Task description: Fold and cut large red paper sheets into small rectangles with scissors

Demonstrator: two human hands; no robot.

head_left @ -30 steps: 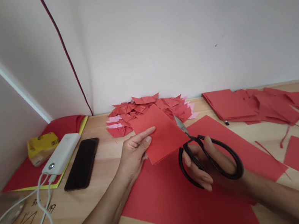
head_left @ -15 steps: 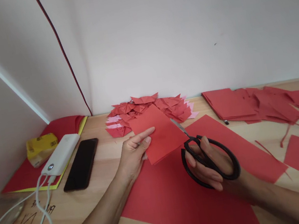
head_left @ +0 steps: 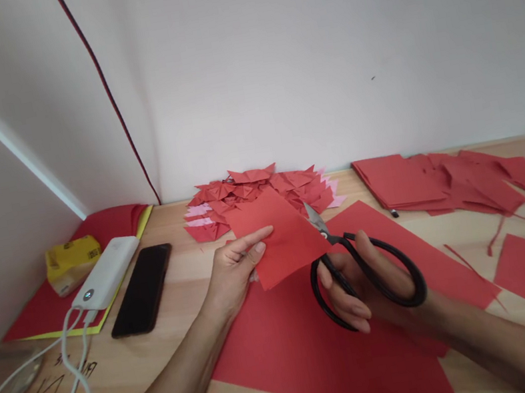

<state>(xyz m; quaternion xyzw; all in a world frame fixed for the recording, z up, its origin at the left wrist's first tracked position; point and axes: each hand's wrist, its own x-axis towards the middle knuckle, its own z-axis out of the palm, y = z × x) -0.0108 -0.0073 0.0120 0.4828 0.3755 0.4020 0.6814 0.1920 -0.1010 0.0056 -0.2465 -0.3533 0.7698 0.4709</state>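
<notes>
My left hand [head_left: 235, 269] pinches a small red paper sheet [head_left: 279, 234] by its left edge and holds it tilted above the desk. My right hand [head_left: 368, 290] grips black scissors [head_left: 361, 267], fingers and thumb through the loops. The blades are spread and sit at the sheet's right edge. Under both hands lies a large red sheet [head_left: 328, 340] on the wooden desk [head_left: 191, 283].
A heap of folded red paper pieces [head_left: 257, 194] lies at the back by the wall. Red sheets and offcuts [head_left: 448, 184] cover the right side. At the left sit a black phone [head_left: 143, 289], a white power bank [head_left: 105, 273] with cables and a yellow packet [head_left: 73, 260].
The scissor handles closed half a second ago and have spread apart again, with the blades at the sheet's right edge. My left hand has kept the sheet almost still.
</notes>
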